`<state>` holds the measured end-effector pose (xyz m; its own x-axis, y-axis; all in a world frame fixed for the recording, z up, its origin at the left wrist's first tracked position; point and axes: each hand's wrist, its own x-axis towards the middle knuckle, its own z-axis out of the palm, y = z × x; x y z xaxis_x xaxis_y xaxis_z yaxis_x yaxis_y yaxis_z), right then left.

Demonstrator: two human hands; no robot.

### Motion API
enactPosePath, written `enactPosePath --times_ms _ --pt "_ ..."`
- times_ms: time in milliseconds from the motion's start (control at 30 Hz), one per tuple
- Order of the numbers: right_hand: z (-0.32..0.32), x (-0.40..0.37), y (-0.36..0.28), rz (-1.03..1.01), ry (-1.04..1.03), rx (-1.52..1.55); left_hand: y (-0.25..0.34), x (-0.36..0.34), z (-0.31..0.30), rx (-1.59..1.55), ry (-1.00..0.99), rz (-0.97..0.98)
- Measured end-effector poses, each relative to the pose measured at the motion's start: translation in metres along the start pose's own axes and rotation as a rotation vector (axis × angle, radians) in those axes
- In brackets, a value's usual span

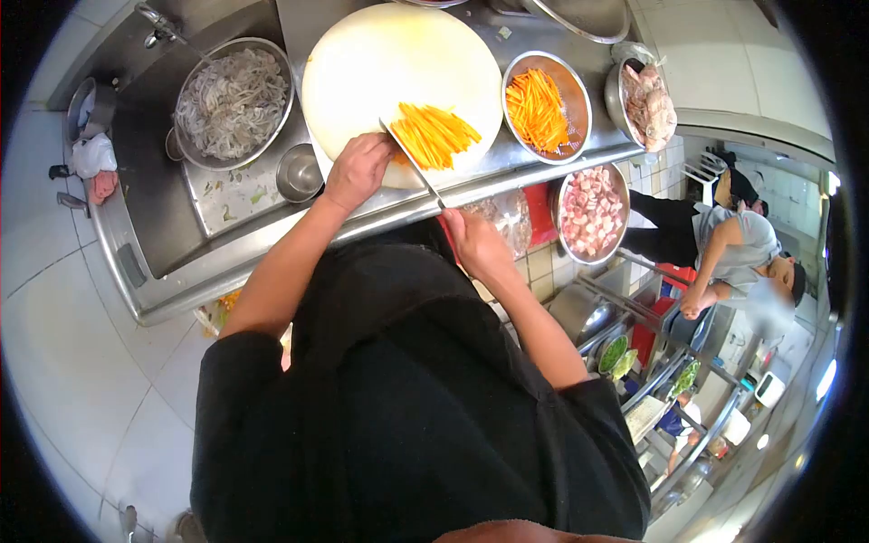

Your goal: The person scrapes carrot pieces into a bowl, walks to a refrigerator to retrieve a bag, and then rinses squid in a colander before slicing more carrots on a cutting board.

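Note:
On the round white cutting board (389, 54) lies a pile of orange strips (433, 136). A knife (418, 169) stands along the pile's left edge, its blade slanting down to the right. My right hand (477, 241) is closed round the knife's handle at the counter's front edge. My left hand (360, 168) rests at the board's front edge by the blade's upper end, fingers bent together; whatever they hold, if anything, is hidden. More orange strips (536, 110) fill part of a metal colander (580, 107) right of the board.
A bowl of greyish strips (231, 107) sits in the sink (149, 172) beside a small metal cup (300, 173). Pink meat chunks fill a bowl (593, 214) below the counter's right part; another meat bowl (644, 104) stands farther right. A person (733, 244) stands beyond at the right.

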<state>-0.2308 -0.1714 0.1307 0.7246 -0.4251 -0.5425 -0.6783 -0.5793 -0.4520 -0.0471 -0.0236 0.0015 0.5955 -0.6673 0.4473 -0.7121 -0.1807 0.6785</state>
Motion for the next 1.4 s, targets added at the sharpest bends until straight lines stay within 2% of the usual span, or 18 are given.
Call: enactPosePath --times_ms 433,533,633,1033,1233,1400 --pt "0.000 0.002 -0.007 0.032 0.003 0.003 -0.003 0.000 0.000 -0.047 0.039 0.032" --pt "-0.006 -0.009 -0.009 0.017 0.025 0.082 -0.006 0.001 0.002 -0.034 0.051 0.044" --pt "-0.005 -0.013 -0.017 0.097 0.011 -0.019 -0.006 0.000 0.000 -0.014 0.040 0.070" --pt "0.010 -0.004 -0.008 0.068 -0.004 -0.029 -0.010 -0.003 0.001 -0.002 0.039 0.086" --pt "-0.009 -0.006 -0.018 0.078 -0.072 0.012 -0.006 -0.001 -0.001 0.021 0.069 0.093" --pt "-0.008 -0.014 -0.013 0.075 -0.039 0.054 -0.007 -0.002 -0.001 0.035 0.052 0.094"
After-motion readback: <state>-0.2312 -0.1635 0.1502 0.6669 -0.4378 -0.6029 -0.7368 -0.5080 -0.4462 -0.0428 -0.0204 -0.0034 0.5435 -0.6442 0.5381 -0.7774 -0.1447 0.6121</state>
